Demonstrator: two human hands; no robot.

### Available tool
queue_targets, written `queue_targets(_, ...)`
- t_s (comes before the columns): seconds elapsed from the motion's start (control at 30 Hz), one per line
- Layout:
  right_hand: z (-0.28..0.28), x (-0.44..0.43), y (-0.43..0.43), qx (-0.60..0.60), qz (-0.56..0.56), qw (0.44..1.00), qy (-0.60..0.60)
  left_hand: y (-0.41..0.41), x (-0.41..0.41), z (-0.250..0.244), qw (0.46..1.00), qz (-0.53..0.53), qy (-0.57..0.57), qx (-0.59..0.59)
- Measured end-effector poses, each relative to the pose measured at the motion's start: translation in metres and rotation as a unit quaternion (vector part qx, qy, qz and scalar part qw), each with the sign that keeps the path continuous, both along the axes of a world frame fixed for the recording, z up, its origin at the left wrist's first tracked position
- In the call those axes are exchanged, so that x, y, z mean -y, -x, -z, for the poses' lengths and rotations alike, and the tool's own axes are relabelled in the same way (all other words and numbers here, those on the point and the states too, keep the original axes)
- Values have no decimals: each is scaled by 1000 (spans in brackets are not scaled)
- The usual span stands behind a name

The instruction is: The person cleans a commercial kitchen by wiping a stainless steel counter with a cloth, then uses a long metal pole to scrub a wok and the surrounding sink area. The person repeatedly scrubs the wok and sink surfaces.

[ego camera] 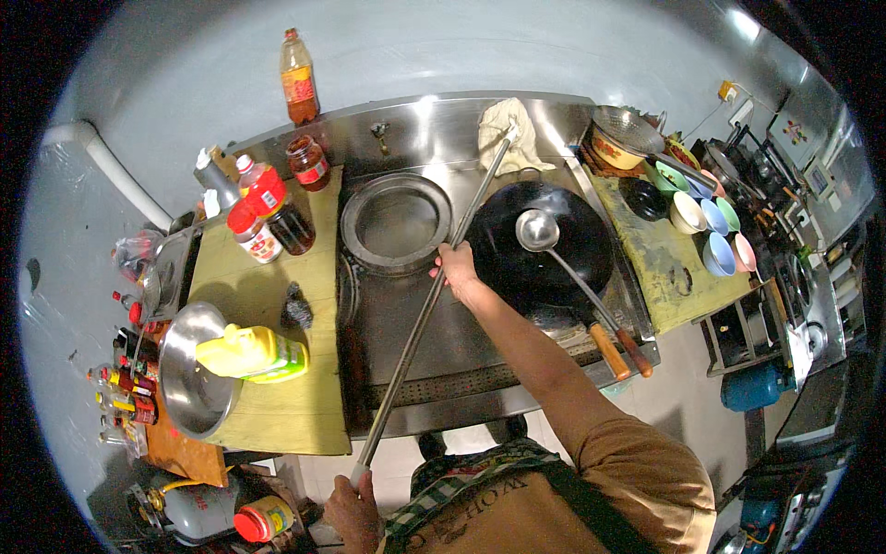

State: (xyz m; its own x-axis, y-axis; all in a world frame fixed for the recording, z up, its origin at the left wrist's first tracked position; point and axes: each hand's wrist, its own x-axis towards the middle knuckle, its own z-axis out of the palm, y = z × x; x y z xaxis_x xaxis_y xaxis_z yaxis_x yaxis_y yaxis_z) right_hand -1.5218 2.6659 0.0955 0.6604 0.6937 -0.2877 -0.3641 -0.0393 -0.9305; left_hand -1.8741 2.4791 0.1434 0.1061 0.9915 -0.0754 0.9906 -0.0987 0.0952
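Both hands grip a long metal pole [408, 344] that slants across the steel stove top. My left hand [351, 507] holds its light-coloured lower end, close to my body. Higher up, my right hand [457, 265] is wrapped around the shaft between two burners. The pole's white far tip meets a cream cloth [511, 131] against the steel backsplash; whether they are joined, I cannot tell. Right of the pole sits a black wok [484, 228] with a wooden handle, and a steel ladle [538, 230] lies over it. To the left is a round metal pan or burner ring [396, 223].
On the left yellow board [263, 422] stand sauce bottles and jars [257, 239], a yellow jug [256, 354] and a steel bowl [197, 395]. Coloured bowls [718, 253] and a strainer [626, 129] occupy the right board. A grey gas cylinder [201, 509] is at lower left.
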Motion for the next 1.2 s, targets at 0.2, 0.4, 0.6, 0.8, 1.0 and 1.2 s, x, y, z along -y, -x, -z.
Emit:
queue_targets(0.2, 56, -40, 56, 5, -58, 998, -30, 54, -1, -4, 977, -99, 183, -46)
queue_targets(0.4, 13, -32, 51, -165, -125, 975, -78, 66, -18, 1, 978, -16, -178, -112)
queue_targets(0.6, -10, -14, -22, -121, -82, 987, -66, -1, -35, -17, 973, 27, -227, -34)
queue_targets(0.8, 3, 5, -126, -80, 5, 994, -78, -87, -47, -25, 995, 14, -103, -9)
queue_targets(1.0, 1, 15, -149, -81, 46, 992, -87, -117, -45, -19, 973, 102, -207, 25)
queue_targets(1.2, -1, 4, -116, -85, 38, 992, -81, -82, -46, -20, 987, 46, -141, 53)
